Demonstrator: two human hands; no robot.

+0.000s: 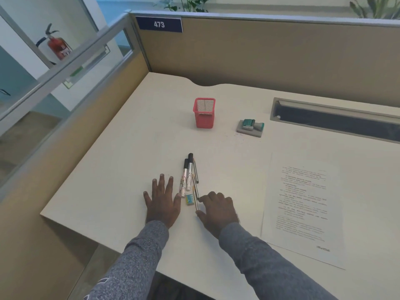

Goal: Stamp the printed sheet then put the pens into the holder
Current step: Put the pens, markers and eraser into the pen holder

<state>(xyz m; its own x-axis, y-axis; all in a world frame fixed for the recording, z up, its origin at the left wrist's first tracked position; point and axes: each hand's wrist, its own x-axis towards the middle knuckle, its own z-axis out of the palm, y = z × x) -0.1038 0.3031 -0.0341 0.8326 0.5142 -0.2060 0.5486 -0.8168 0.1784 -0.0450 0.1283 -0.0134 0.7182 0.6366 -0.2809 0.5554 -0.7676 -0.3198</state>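
Cubicle desk (pixel 129 148) w/ tan partitions (pixel 281 57)

I wear a heathered grey knit top with long sleeves (pixel 140 256) reaching my wrists; my left hand (pixel 162 204) and right hand (pixel 218 211) are bare.

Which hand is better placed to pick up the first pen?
Probably the right hand: its fingers curl at the thin pens, touching one. The left hand lies flat on the desk.
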